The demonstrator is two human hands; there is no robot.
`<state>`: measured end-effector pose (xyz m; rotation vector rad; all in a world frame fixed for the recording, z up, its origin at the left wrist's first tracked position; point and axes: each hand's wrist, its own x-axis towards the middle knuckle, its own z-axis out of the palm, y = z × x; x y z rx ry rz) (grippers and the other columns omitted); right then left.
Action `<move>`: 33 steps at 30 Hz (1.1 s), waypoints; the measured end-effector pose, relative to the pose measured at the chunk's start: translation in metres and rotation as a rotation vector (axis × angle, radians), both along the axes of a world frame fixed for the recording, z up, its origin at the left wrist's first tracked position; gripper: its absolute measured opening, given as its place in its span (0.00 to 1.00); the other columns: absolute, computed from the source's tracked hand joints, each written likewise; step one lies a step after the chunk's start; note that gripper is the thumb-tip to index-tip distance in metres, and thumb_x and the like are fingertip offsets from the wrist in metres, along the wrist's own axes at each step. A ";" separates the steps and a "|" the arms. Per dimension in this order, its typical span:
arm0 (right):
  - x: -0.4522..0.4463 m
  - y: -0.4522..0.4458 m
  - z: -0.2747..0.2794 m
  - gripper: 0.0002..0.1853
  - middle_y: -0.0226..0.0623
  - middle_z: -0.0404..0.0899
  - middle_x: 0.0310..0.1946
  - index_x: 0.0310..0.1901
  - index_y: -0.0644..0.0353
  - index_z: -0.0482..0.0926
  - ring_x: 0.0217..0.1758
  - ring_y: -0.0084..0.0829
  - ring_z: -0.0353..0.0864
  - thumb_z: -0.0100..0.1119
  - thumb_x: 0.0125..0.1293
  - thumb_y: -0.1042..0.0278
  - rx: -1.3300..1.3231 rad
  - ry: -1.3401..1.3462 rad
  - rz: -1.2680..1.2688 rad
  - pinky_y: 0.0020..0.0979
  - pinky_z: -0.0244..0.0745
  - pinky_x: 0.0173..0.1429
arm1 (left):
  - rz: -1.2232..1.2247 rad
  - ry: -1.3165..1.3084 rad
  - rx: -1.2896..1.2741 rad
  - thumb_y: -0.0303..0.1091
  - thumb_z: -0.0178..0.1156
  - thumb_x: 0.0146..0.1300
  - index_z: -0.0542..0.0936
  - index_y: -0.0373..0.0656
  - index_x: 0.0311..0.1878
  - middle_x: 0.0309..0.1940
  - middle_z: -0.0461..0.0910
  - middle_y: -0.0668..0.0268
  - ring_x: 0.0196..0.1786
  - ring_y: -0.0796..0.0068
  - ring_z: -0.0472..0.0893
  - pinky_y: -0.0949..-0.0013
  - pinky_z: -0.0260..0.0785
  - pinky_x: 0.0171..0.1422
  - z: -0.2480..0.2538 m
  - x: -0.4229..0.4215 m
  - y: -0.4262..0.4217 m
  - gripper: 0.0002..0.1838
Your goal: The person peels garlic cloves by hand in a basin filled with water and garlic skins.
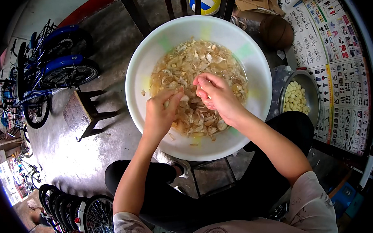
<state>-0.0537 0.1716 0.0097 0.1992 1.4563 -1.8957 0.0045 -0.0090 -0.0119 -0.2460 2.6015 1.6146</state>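
Note:
A large white basin [138,47] holds water with a thick layer of garlic skins [192,61] floating in it. Over its middle, my left hand [161,111] is closed in a pinch on a pale garlic clove [166,103], mostly covered by the fingers, with a bit of skin by the fingertips. A short gap to the right, my right hand [219,96] has its fingers curled together; whatever lies inside them is hidden. To the right of the basin, a metal bowl [313,88] contains many peeled garlic cloves [295,97].
Dark chair slats [170,3] rise behind the basin, with a volleyball [206,1] beyond. A brown ball [276,32] and printed poster sheets [340,66] are on the right. A small wooden stool [79,113] and several bicycles [64,70] stand left. My knees flank the basin's near side.

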 end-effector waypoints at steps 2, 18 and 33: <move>-0.002 0.002 0.001 0.10 0.21 0.66 0.25 0.41 0.58 0.73 0.21 0.11 0.56 0.45 0.78 0.62 0.015 0.002 0.027 0.18 0.53 0.25 | -0.052 0.161 -0.121 0.31 0.60 0.68 0.82 0.35 0.50 0.37 0.85 0.57 0.35 0.70 0.83 0.67 0.75 0.35 -0.003 0.001 -0.002 0.13; 0.007 -0.001 -0.021 0.14 0.36 0.76 0.47 0.54 0.64 0.74 0.49 0.28 0.78 0.47 0.70 0.71 -0.081 -0.144 -0.082 0.30 0.76 0.52 | 0.295 -0.387 1.398 0.46 0.38 0.77 0.69 0.34 0.64 0.54 0.73 0.64 0.52 0.75 0.73 0.74 0.66 0.53 0.006 -0.005 -0.015 0.26; 0.021 -0.011 -0.027 0.21 0.34 0.76 0.49 0.53 0.54 0.71 0.51 0.32 0.80 0.45 0.75 0.45 -0.414 -0.401 -0.111 0.38 0.77 0.58 | -0.141 0.005 0.714 0.44 0.41 0.78 0.69 0.35 0.68 0.66 0.72 0.55 0.69 0.62 0.69 0.61 0.59 0.74 0.014 0.003 0.017 0.26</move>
